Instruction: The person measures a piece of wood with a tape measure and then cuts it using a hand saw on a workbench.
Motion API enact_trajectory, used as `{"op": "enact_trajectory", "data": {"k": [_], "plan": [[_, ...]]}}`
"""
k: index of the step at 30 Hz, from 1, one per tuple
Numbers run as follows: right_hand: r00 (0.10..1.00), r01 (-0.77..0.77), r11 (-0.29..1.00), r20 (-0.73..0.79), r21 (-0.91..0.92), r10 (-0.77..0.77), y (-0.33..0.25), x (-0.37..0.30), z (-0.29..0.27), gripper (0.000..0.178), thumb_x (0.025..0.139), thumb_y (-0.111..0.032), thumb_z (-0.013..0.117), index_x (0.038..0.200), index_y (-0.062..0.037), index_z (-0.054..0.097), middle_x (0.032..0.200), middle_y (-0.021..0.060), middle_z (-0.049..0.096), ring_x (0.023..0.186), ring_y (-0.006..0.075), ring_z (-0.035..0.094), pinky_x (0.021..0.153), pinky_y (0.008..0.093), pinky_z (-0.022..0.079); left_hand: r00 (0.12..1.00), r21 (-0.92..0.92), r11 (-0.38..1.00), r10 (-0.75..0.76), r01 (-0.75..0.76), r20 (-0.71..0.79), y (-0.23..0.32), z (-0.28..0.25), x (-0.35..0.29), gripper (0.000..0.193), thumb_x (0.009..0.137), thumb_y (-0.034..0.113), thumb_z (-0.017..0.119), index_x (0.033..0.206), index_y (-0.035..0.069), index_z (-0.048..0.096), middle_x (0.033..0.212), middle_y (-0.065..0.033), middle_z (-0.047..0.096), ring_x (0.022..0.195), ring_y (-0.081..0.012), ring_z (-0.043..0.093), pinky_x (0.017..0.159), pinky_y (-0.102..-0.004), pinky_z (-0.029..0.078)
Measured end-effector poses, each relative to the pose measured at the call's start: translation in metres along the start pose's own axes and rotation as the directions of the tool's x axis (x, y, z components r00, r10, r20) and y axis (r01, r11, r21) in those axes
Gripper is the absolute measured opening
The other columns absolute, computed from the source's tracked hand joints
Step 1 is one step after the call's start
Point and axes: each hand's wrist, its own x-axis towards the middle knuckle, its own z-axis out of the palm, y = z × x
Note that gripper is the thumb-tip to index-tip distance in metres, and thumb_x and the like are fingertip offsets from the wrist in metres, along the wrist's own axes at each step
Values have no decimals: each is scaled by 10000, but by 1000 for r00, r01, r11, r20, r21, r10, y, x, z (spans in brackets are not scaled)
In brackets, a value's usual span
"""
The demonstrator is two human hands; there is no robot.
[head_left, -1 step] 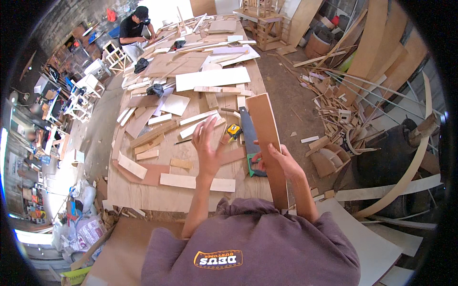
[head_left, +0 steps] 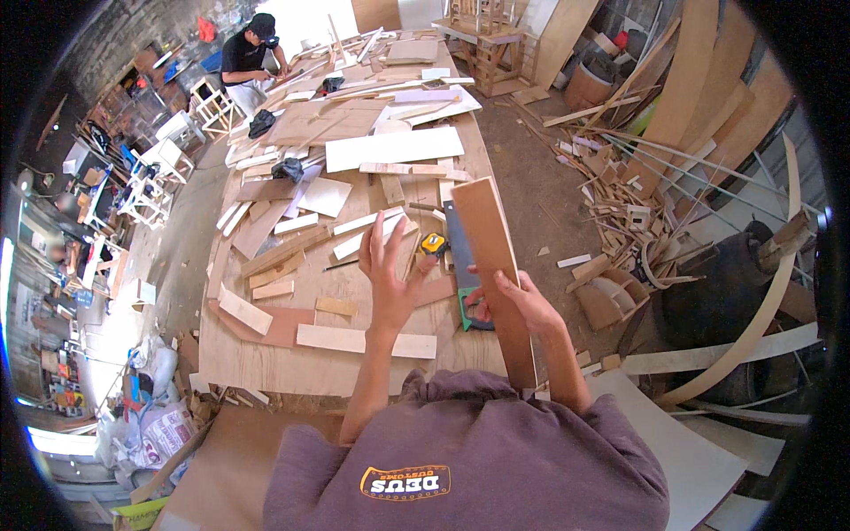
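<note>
My right hand (head_left: pixel 529 305) grips a long brown wooden board (head_left: pixel 487 232) around its middle, thumb on the near face and fingers behind. The board stands tilted, its lower end close to my body. To its left my left hand (head_left: pixel 388 281) is raised over the table with fingers spread and nothing in them. Just beyond that hand lies a yellow and black tape measure (head_left: pixel 433 244). A handsaw (head_left: pixel 461 252) with a green handle rests beside the board, partly hidden by it. Below my left hand lies a pale wooden strip (head_left: pixel 332 338).
The plywood table (head_left: pixel 257 367) carries many offcuts, a white panel (head_left: pixel 395 149) and a pencil-like dark stick (head_left: pixel 340 265). Another person (head_left: pixel 251 62) works at its far left. Scrap wood (head_left: pixel 611 199) heaps on the floor at right, near a curved wooden strip (head_left: pixel 753 345).
My left hand's fingers have spread slightly and shifted a little right. The board's upper end has tipped slightly left, still in my right hand.
</note>
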Motion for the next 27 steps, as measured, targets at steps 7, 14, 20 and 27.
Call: {"op": "enact_trajectory", "data": {"k": [7, 14, 20, 27], "plan": [[928, -157, 987, 341, -13, 152, -15, -5, 20, 699, 979, -540, 526, 1377, 33, 488, 1000, 233, 697, 785, 246, 708, 676, 351, 574, 979, -339, 922, -150, 189, 139, 16, 0, 11, 632, 815, 333, 816, 1329, 45, 584, 1296, -130, 622, 1234, -262, 548, 1049, -392, 415], [903, -212, 977, 376, -32, 208, -14, -4, 25, 727, 968, -539, 552, 1384, 50, 462, 977, 243, 697, 772, 269, 711, 675, 362, 572, 992, -327, 937, -129, 125, 7, 11, -8, 8, 373, 855, 224, 777, 1184, 79, 678, 1158, -81, 690, 1118, -258, 615, 987, -395, 445], [888, -238, 971, 406, 1, 217, -5, -11, 30, 702, 961, -528, 574, 1355, 48, 500, 977, 231, 696, 765, 265, 716, 678, 361, 581, 992, -385, 921, -100, 62, -78, 4, -7, -4, 182, 878, 86, 731, 1057, 60, 720, 1086, -83, 725, 1037, -233, 667, 929, -351, 504], [880, -245, 968, 408, -48, 243, 7, -15, 21, 671, 957, -514, 595, 1366, 12, 523, 990, 199, 706, 797, 229, 710, 673, 328, 572, 980, -554, 816, -197, 167, 6, 5, -11, -17, 135, 892, 41, 709, 1027, 44, 715, 1048, -106, 730, 996, -200, 678, 897, -318, 517]]}}
